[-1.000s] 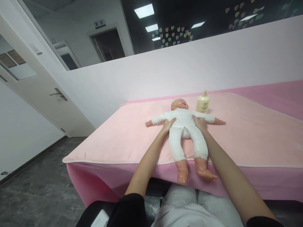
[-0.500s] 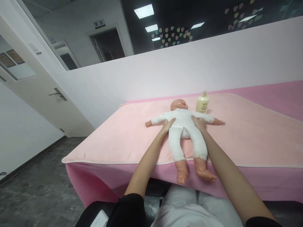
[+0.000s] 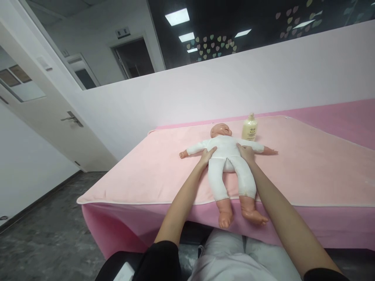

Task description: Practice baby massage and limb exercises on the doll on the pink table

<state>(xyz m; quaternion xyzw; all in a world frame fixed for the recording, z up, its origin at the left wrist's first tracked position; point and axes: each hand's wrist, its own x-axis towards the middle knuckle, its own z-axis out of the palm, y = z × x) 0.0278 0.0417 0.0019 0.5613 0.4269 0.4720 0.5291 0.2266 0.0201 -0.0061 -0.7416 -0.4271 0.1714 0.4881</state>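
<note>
A baby doll (image 3: 225, 147) in a white suit lies on its back on a light pink cloth (image 3: 164, 168), its arms spread and its feet over the table's front edge. My left hand (image 3: 206, 155) grips the doll's waist on the left, thumb on the belly. On the other side, my right hand (image 3: 246, 152) holds the waist the same way. Both sets of fingers are partly hidden at the doll's sides. A pale yellow pump bottle (image 3: 249, 128) stands behind the doll's outstretched arm on the right.
A darker pink cover (image 3: 345, 121) shows under the light cloth and hangs over the front edge. Behind the table is a white wall (image 3: 205, 93) with a dark window above. A door (image 3: 58, 105) is at the left.
</note>
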